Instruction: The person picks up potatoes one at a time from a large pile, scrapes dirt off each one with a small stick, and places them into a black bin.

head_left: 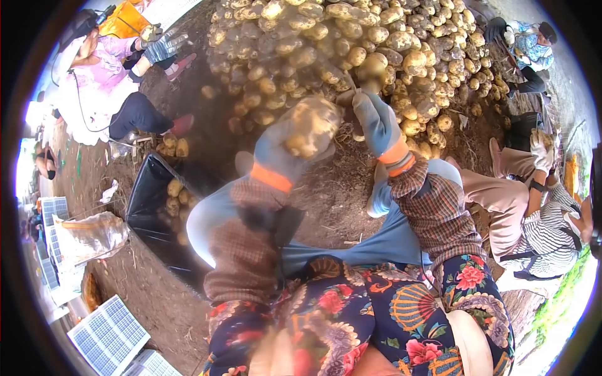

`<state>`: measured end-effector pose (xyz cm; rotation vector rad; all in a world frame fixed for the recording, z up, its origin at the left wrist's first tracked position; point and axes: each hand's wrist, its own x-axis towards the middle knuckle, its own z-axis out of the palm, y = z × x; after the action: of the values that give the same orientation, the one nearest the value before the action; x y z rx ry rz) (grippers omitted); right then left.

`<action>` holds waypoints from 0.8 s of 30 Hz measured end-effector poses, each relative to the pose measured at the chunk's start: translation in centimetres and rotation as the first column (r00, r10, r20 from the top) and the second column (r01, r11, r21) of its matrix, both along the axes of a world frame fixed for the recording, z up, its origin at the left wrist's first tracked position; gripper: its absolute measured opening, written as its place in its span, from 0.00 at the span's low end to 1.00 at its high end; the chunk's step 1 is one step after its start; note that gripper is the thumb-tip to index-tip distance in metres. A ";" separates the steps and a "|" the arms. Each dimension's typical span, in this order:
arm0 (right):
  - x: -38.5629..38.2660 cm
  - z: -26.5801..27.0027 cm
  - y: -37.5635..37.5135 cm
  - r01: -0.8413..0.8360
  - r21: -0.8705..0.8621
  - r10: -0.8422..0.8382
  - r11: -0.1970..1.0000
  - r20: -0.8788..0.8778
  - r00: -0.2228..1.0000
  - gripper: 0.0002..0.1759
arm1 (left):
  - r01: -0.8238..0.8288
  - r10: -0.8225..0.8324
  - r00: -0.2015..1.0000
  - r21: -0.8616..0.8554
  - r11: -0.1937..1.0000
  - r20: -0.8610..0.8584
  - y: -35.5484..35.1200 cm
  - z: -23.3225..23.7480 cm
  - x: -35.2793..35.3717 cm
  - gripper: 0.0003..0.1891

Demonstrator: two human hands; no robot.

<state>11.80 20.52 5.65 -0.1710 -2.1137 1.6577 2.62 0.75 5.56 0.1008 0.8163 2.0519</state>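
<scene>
A large brown potato (313, 127) is in my left hand (282, 141), which wears a blue-grey glove with an orange cuff. My right hand (370, 113), gloved the same way, is closed around a thin pointed tool (350, 81) close to the potato's right side. Just beyond both hands lies a big heap of potatoes (401, 44), part of it blurred. To the left of my left leg, a black container (157, 219) holds several potatoes (174, 197).
A person in pink (103, 62) sits at the left, near a small pile of potatoes (172, 146). Another in stripes (545, 238) sits at the right. A third person (533, 50) is farther back. White crates (110, 335) and a sack (94, 238) stand at the lower left.
</scene>
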 end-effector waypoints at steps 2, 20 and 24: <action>1.0 0.4 1.2 -0.090 0.302 0.094 0.949 0.000 0.996 0.29 | -0.064 0.068 0.994 -0.041 0.997 0.090 -0.1 1.7 0.3 0.29; 1.3 -2.3 -3.0 -0.235 0.403 0.273 0.885 -0.039 0.961 0.21 | -0.196 0.270 0.943 -0.332 0.923 0.193 1.4 -0.4 0.0 0.24; 0.0 0.3 -0.8 -0.224 0.329 0.096 0.917 0.363 0.927 0.20 | -0.221 0.313 0.932 -0.397 0.891 0.184 1.5 0.8 0.0 0.24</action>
<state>11.84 19.76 5.95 -0.1773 -2.7275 1.3579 2.58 2.21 6.34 -0.4948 1.0925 2.0690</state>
